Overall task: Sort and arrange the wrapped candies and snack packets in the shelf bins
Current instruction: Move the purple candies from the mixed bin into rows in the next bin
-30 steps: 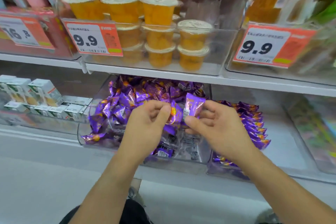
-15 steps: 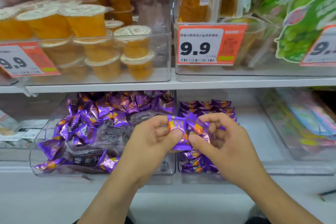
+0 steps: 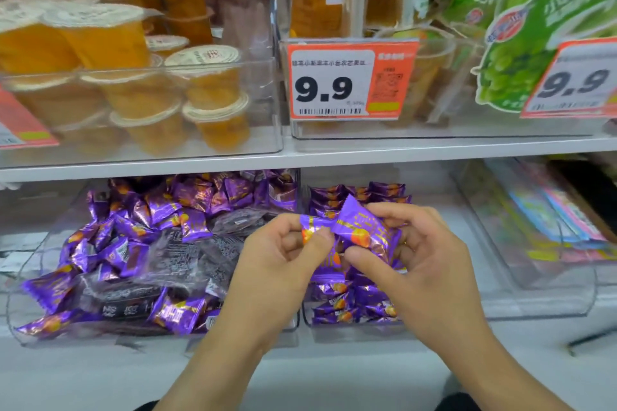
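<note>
Both hands grasping purple candies: left hand [image 3: 283,253], right hand [image 3: 424,257]. Align purple candies [image 3: 359,230] flat (labels up), then set into right clear bin [image 3: 467,317] rows.

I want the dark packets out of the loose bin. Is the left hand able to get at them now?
Probably not at once: the left hand pinches a purple candy together with the right hand. The dark packets lie uncovered atop the pile, just beside it.
</note>
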